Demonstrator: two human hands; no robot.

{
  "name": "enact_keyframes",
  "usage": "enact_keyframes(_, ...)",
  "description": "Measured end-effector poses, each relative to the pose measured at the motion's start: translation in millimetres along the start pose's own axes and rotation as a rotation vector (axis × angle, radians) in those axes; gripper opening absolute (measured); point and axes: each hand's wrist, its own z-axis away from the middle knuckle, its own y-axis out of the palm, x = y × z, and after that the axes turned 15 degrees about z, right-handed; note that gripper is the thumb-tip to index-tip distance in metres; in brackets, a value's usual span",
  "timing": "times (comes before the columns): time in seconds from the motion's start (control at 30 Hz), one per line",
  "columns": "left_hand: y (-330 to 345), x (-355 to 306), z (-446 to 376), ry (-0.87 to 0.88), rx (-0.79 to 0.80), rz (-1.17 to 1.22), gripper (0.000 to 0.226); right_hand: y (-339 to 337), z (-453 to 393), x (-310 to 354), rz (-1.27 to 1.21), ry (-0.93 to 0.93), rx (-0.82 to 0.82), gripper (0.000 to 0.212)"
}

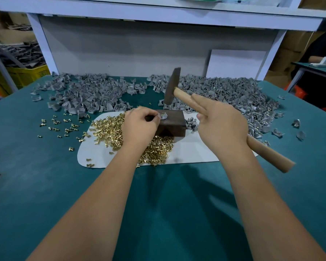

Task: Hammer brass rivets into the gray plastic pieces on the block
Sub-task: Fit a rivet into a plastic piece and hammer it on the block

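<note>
Brass rivet and gray piece at frame centre are being pinched on the block by the left hand, while the right hand, index finger extended, is gripping the raised hammer; next, probably a square downward strike clear of fingertips.

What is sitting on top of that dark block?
A gray plastic piece with a brass rivet rests on the dark block, pinched by the left hand, which covers the block's left part.

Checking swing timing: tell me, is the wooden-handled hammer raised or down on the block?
Raised: its dark head hangs above the dark block.
</note>
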Motion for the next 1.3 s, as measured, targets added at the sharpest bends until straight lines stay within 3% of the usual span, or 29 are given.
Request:
enact_keyframes(0.2,3,-2,-1,-0.032,-0.041,-0.004,0.008,-1,9,8,0.094,-0.051,-0.1,0.058)
enact_keyframes(0.33,1,-3,-1,-0.032,-0.04,0.006,0.007,1,9,11,0.133,-0.097,-0.009,0.06)
enact_keyframes(0.47,2,-4,-2,-0.048,-0.042,0.001,0.006,0,9,14,0.107,-0.029,-0.065,0.061)
enact_keyframes(0.6,3,-4,-1,-0.037,-0.039,-0.026,0.007,5,11,14,0.076,-0.038,0.029,0.061)
enact_keyframes(0.7,4,-5,-1,-0.049,-0.055,-0.056,0.007,3,11,15,0.076,-0.005,-0.042,0.059)
enact_keyframes(0.83,3,-6,0,-0.04,-0.052,-0.058,0.007,3,10,15,0.111,-0.036,0.007,0.061)
enact_keyframes(1.17,6,-5,0,-0.048,-0.093,-0.126,0.008,-6,8,16,0.086,-0.03,-0.068,0.06)
enact_keyframes(1.3,6,-6,0,-0.07,-0.07,-0.134,0.008,-9,2,17,0.105,-0.106,0.014,0.058)
